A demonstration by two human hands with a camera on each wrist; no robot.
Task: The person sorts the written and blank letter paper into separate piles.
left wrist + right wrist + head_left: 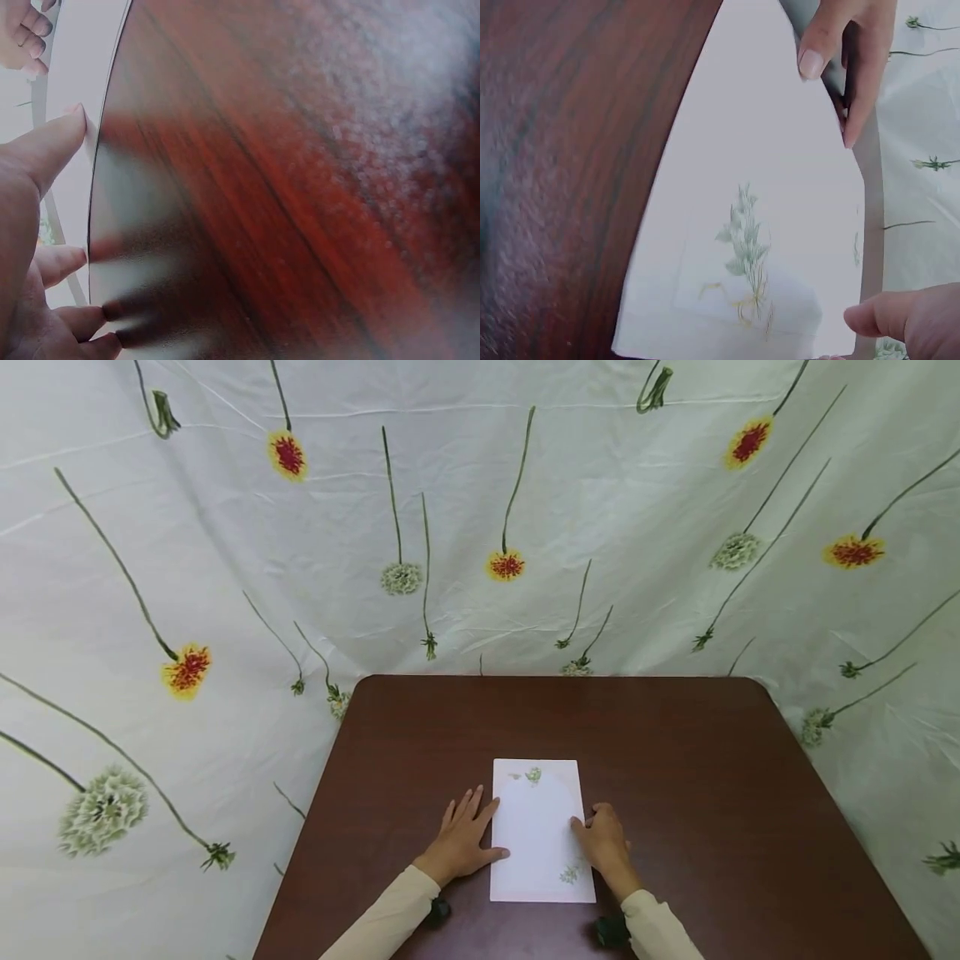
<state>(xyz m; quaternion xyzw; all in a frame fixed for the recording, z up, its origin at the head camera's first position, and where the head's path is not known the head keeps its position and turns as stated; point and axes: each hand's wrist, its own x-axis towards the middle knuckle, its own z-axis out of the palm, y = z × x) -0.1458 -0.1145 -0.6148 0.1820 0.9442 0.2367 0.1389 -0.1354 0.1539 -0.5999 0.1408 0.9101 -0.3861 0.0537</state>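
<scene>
A white rectangular sheet (534, 835), printed with sprigs of green leaves, lies lengthwise on the brown table. My left hand (459, 843) rests at its left edge with fingers spread, thumb and index fingertip touching the sheet. At the right edge, my right hand (602, 843) pinches the sheet, its thumb on top and its other fingers curled by the edge. In the right wrist view, my right thumb (877, 315) is at the border near a leafy sprig tied in yellow. The undersides of the right fingers are mostly hidden.
The dark brown table (420, 727) extends around the sheet. Behind it and along its sides hangs a white cloth (315, 543) with printed flowers. Dark objects (611, 932) sit beside both wrists.
</scene>
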